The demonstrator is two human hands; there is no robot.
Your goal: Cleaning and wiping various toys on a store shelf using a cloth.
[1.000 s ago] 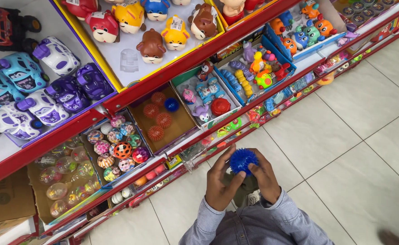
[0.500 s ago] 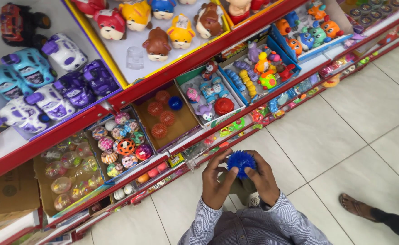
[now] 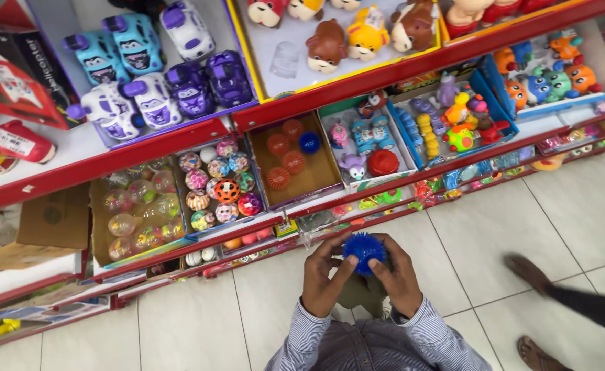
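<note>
A blue spiky ball (image 3: 364, 251) sits between both my hands, held low over the tiled floor. My left hand (image 3: 322, 277) grips it from the left with fingers curled over its side. My right hand (image 3: 399, 275) clasps it from the right. Just ahead on the red shelf stands a brown cardboard box (image 3: 260, 147) with several red spiky balls (image 3: 293, 162) and one blue spiky ball (image 3: 309, 142) in it.
Red shelves (image 3: 151, 154) carry trays of patterned balls (image 3: 216, 185), clear bouncy balls (image 3: 130, 213), toy cars (image 3: 144, 75), plush animals (image 3: 347, 38) and small plastic figures (image 3: 447, 113). Another person's feet in sandals (image 3: 529, 273) stand on the grey tiles at right.
The view has shifted, so the shelves sit further right in the frame. Another person's feet have stepped further in at the right. My hands still hold the blue ball.
</note>
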